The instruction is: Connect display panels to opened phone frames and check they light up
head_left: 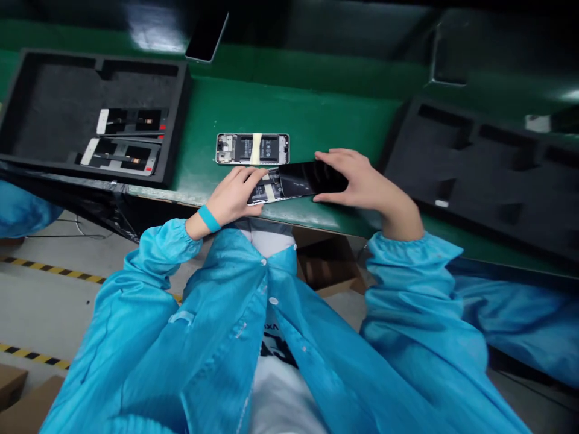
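Observation:
My left hand (237, 196), with a blue band at the wrist, grips the left end of an opened phone body (260, 193) at the bench's front edge. Its thumb is below and its fingers are on top. A glossy black screen panel (298, 179) overlaps the right part of that body. My right hand (355, 181) pinches the panel's right end between thumb and fingers. Just beyond them lies a second opened phone body (244, 149), with its battery showing and a pale yellow strip across it. How the panel joins the body underneath is hidden.
On the left, a black foam tray (181, 114) holds several screen panels (120, 157). Another dark foam tray (488, 163) with slots stands on the right. A dark phone (208, 36) lies at the back of the green bench (316, 111). An open carton (335, 271) sits below.

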